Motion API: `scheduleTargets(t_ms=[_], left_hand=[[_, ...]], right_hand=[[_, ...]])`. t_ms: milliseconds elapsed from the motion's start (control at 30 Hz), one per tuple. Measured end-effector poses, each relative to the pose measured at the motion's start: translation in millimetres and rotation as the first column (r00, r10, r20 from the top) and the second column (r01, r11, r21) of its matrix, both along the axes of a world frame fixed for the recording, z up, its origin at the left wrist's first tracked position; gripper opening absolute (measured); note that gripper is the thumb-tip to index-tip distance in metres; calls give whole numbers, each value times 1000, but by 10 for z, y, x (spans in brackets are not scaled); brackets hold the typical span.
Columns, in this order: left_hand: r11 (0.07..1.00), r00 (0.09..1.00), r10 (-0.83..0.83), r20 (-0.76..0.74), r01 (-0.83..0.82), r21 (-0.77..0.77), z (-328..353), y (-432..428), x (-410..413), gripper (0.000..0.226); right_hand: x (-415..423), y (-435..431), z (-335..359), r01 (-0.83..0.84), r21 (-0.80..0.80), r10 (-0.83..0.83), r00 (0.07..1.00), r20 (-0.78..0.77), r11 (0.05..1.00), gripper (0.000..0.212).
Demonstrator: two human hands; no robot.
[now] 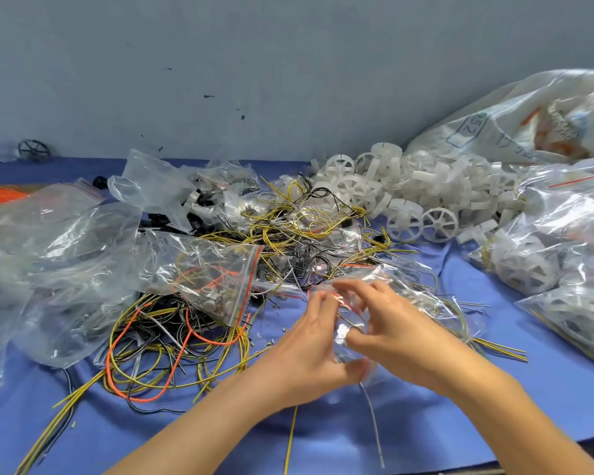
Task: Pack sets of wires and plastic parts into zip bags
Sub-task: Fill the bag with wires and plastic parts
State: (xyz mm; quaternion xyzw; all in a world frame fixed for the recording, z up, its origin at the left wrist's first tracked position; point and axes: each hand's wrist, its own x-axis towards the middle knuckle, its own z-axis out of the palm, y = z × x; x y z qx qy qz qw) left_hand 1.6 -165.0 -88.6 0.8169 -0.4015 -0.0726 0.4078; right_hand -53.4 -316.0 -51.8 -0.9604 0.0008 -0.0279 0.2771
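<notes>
Over the blue cloth (563,389), my left hand (307,341) and right hand (391,325) both pinch one small clear zip bag (352,322) near its red-striped mouth; white wire (371,423) trails beneath.

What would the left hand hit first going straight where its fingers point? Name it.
The left hand already pinches the small zip bag; beyond it, probably the tangle of wires, though depth is unclear.

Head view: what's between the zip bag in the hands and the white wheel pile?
Between zip bag and wheel pile: a tangle of loose yellow and black wires on the blue cloth, head view.
</notes>
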Motion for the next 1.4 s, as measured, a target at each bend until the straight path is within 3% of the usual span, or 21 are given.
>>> scheduleTargets(t_ms=[100, 167, 233, 300, 400, 500, 667, 733, 833, 867, 967, 1067, 1167, 1267, 1400], left_hand=[[994, 999, -42, 12, 43, -96, 11, 21, 42, 38], [979, 994, 95, 56, -83, -185, 60, 73, 246, 23], [923, 948, 314, 57, -291, -250, 169, 148, 549, 22], [859, 862, 501, 75, -486, -160, 288, 243, 886, 24], [753, 759, 636, 143, -650, 102, 351, 420, 1307, 32], [688, 730, 646, 222, -683, 245, 371, 564, 1533, 22], [656, 766, 561, 315, -643, 395, 461, 452, 1592, 41], [602, 701, 577, 419, -712, 362, 479, 354, 1581, 36], [519, 501, 559, 661, -833, 193, 514, 192, 1542, 36], [509, 497, 534, 683, -835, 210, 519, 128, 1526, 39], [462, 646, 550, 529, -763, 452, 481, -28, 1521, 44], [468, 670, 633, 388, -730, 498, 435, -41, 1544, 45], [555, 655, 728, 203, -737, 387, 511, 23, 1542, 30], [631, 634, 772, -37, -759, 162, 706, 100, 1449, 32], [676, 685, 719, -119, -728, -110, 891, 337, 1273, 16]], right_hand=[[83, -37, -23, 157, -45, -147, 975, 169, 987, 44], [151, -83, 12, 259, -85, -237, 949, 206, 962, 39], [197, -110, 13, 289, -98, -270, 948, 170, 952, 38], [219, -78, 5, 264, -86, -251, 958, 141, 961, 37], [245, -14, -7, 218, -67, -210, 972, 105, 974, 41], [281, -6, 2, 189, -50, -184, 978, 101, 981, 54], [380, 35, 115, 187, 37, -190, 952, 241, 982, 53], [423, 62, 139, 201, 42, -205, 933, 296, 979, 45], [482, 91, 123, 221, 29, -219, 925, 311, 975, 36], [507, 95, 117, 228, 22, -224, 925, 308, 973, 34], [580, 112, 118, 240, 23, -236, 924, 300, 970, 31], [624, 110, 125, 239, 52, -244, 927, 286, 970, 31], [660, 65, 121, 248, 78, -260, 927, 271, 966, 32], [691, 20, 112, 261, 93, -276, 925, 261, 961, 31], [711, 7, 110, 271, 123, -295, 918, 266, 955, 31]])
